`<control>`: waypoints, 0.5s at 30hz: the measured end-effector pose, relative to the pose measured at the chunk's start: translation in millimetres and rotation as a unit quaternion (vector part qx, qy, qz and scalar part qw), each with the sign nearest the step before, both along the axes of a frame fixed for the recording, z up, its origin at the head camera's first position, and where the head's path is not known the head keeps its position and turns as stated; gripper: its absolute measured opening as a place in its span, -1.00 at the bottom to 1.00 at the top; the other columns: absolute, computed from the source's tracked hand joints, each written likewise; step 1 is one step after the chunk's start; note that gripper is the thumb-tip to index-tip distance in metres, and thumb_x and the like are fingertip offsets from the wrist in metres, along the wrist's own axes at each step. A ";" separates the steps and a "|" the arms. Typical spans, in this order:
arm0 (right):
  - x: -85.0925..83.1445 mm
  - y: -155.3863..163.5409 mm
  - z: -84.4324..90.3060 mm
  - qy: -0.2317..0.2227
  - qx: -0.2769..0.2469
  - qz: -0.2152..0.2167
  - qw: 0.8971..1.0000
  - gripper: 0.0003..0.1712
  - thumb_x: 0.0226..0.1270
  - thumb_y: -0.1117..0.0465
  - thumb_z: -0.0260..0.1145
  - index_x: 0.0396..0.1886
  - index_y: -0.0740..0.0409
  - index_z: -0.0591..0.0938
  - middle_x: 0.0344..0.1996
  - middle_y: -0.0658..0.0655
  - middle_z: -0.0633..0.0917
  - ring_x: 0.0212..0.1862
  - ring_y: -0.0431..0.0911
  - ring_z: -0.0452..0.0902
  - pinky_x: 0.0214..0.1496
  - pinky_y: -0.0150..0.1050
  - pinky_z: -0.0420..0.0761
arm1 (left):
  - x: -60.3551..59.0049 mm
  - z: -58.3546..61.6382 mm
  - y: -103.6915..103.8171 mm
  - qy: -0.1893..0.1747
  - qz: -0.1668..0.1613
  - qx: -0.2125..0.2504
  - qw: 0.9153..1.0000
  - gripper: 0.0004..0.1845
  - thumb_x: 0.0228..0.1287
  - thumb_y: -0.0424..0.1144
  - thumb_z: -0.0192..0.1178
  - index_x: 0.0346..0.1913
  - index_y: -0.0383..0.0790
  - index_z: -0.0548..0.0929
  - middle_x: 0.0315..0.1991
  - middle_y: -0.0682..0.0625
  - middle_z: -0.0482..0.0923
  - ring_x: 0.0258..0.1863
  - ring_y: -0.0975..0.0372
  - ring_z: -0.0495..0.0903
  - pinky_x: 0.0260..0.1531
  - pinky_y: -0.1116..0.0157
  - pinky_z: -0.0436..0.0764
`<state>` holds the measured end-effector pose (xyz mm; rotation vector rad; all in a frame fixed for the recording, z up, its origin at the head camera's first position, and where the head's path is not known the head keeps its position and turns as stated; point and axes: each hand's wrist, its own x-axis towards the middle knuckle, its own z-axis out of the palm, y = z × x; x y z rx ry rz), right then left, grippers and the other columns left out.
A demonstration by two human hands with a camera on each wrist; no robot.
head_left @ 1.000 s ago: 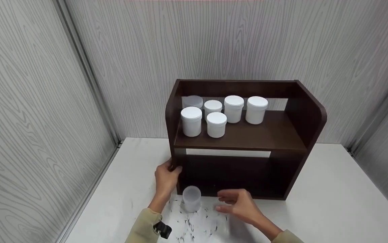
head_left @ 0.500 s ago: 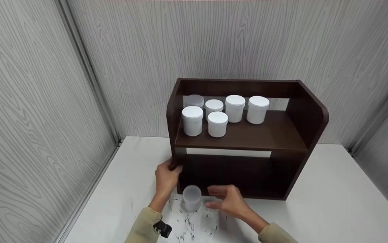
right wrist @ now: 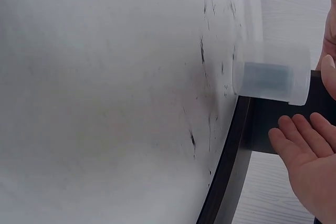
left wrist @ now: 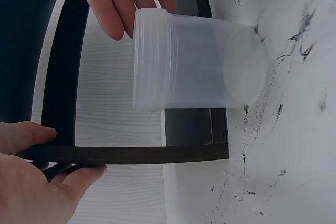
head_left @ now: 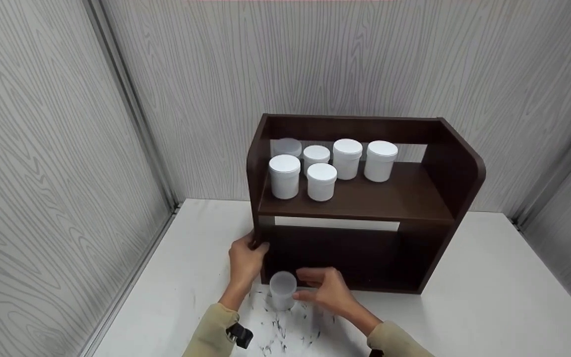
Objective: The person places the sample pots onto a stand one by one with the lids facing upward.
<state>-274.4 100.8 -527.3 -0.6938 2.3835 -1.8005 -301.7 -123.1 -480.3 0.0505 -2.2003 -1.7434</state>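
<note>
Two hands share the work: left hand (head_left: pixel 244 259) grips the shelf (head_left: pixel 364 198) edge, steadying it, while right hand (head_left: pixel 326 291), fingers relaxed, nears the lidless jar (head_left: pixel 283 290) on the worktop (head_left: pixel 488 297).

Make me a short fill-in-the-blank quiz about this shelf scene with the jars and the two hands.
1. The left hand grips the dark shelf unit's ____ side panel.
2. The translucent jar on the table has no ____.
3. The number of white-lidded jars on the upper shelf is ____.
4. The right hand reaches the translucent jar with ____ fingers.

Missing words: left; lid; five; straight
</note>
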 end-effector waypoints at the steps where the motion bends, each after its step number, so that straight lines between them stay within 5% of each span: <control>1: -0.9 -1.0 -0.3 -0.001 -0.001 0.000 1.000 -0.29 0.17 0.25 0.67 0.27 0.46 0.63 0.19 0.39 0.68 0.25 0.23 0.63 0.28 0.13 0.57 | 0.0 0.1 0.1 0.000 0.000 0.000 1.000 -0.45 0.36 -0.38 0.29 0.37 -0.52 0.53 0.18 -0.35 0.66 0.19 -0.09 0.66 0.16 0.03 0.63; 15: -6.7 -12.8 -5.9 -0.017 -0.008 0.017 1.000 -0.20 0.15 0.27 0.68 0.34 0.47 0.57 0.28 0.40 0.62 0.28 0.26 0.59 0.28 0.09 0.57 | -0.4 1.0 -0.2 0.001 -0.001 0.003 1.000 -0.46 0.36 -0.39 0.29 0.36 -0.51 0.55 0.17 -0.34 0.66 0.17 -0.07 0.67 0.14 0.05 0.64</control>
